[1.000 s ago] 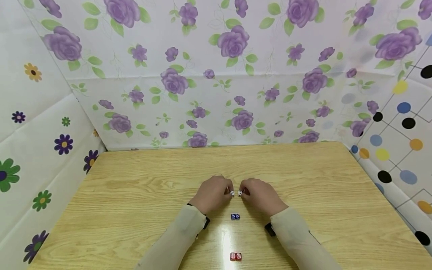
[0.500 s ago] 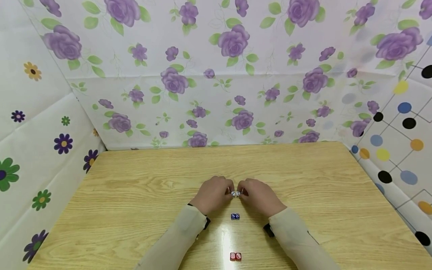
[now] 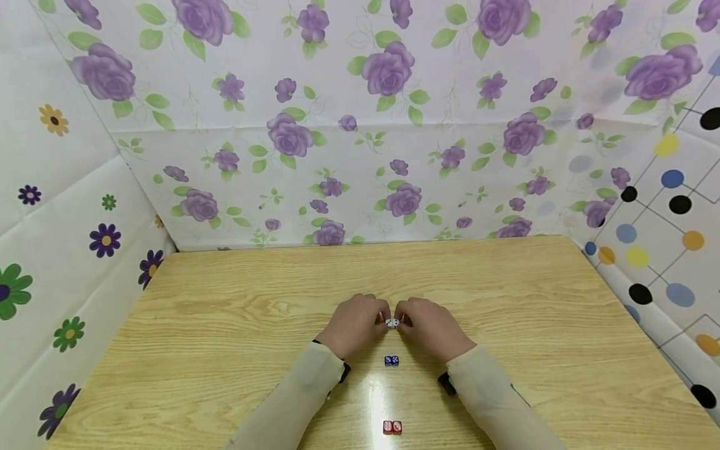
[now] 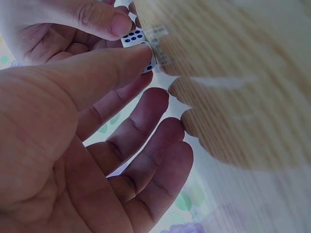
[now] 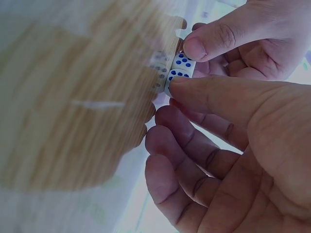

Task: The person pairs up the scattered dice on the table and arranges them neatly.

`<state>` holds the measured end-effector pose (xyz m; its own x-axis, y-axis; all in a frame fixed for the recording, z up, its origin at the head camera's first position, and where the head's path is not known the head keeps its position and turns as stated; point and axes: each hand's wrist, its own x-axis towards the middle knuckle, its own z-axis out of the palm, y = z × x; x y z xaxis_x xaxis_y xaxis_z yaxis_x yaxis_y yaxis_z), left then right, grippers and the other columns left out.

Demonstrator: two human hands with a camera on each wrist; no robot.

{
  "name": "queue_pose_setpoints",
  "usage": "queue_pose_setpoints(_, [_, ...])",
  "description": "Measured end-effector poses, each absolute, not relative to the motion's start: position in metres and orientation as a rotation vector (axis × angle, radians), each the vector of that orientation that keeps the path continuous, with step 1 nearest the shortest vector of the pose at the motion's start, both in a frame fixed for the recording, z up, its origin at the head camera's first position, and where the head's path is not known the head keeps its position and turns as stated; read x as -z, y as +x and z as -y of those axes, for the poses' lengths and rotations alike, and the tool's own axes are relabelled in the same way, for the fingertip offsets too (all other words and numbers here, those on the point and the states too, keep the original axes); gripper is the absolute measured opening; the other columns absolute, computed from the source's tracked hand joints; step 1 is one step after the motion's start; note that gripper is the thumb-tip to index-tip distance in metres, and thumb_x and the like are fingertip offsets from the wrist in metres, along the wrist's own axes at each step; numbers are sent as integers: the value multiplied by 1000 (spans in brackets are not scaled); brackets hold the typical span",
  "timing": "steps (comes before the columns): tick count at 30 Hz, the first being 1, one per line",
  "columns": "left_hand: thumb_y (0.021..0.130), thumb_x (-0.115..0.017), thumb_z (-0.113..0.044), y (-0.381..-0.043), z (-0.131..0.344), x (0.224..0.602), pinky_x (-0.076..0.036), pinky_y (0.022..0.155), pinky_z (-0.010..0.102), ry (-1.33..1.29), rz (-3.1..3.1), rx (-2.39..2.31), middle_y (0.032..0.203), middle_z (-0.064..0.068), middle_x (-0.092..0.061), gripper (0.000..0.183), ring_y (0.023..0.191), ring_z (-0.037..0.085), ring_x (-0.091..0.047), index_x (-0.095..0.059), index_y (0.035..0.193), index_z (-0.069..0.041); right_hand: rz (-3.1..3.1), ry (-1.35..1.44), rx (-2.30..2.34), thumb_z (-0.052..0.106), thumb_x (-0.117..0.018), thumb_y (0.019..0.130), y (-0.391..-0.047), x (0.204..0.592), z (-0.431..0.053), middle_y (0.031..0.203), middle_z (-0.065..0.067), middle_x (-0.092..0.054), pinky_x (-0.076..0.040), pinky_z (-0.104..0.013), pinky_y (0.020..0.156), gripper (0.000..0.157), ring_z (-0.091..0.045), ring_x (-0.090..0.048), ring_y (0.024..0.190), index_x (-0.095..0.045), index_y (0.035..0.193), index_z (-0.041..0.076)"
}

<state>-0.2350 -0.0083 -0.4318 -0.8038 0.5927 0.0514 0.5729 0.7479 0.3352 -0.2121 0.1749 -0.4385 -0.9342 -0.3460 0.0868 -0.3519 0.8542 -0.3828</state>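
Observation:
Two white dice with blue pips meet side by side on the table between my fingertips. My left hand pinches the left white die between thumb and a finger. From the other side my right hand pinches the right white die the same way. The near white die is mostly behind the left thumb in the left wrist view. In the right wrist view, the right thumb covers part of the near white die. The other fingers of both hands curve loosely near the tabletop.
A pair of blue dice sits together closer to the body. Nearer still, two red dice stand side by side. The wooden table ends at a flowered cloth wall, with patterned cloth on both sides.
The gap between the white dice has closed. My right hand has shifted slightly left with its die, while the left hand has hardly moved. The blue and red dice stay where they were.

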Motion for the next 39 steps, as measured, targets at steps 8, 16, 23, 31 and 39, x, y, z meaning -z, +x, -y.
queue_pose_setpoints(8, [95,-76,-18,-235,9,433,-50,74,30,950,-2886,-532,85,-4,-66,5,80,13,-59,-77,94,-14,3020,562,-633,9,-79,91,-214,441,-172,79,6,-60,-50,-31,67,9,-9,-53,71,-72,89,15])
queue_pose_setpoints(16, [96,-75,-18,-236,9,435,-51,73,29,918,-2885,-536,84,-7,-65,4,80,11,-58,-77,94,-15,3047,539,-625,8,-78,92,-216,440,-168,81,4,-63,-51,-34,70,5,-11,-55,73,-75,89,12])
queue_pose_setpoints(23, [97,-73,-14,-237,7,434,-50,70,27,890,-2865,-546,86,-5,-67,5,78,10,-58,-77,95,-14,3062,531,-609,7,-77,92,-216,438,-166,80,2,-62,-50,-34,68,5,-12,-53,72,-74,88,9])
queue_pose_setpoints(31, [97,-73,-16,-237,7,432,-50,69,25,896,-2866,-540,86,-5,-66,6,77,9,-58,-77,95,-14,3050,535,-611,6,-78,91,-217,438,-166,78,1,-61,-49,-33,66,6,-12,-52,70,-73,87,9])
queue_pose_setpoints(39, [97,-72,-15,-237,8,432,-50,68,26,888,-2872,-519,85,-4,-66,6,76,9,-57,-78,95,-14,3069,552,-618,6,-80,90,-219,439,-165,79,1,-62,-49,-33,68,8,-12,-53,71,-73,87,9])
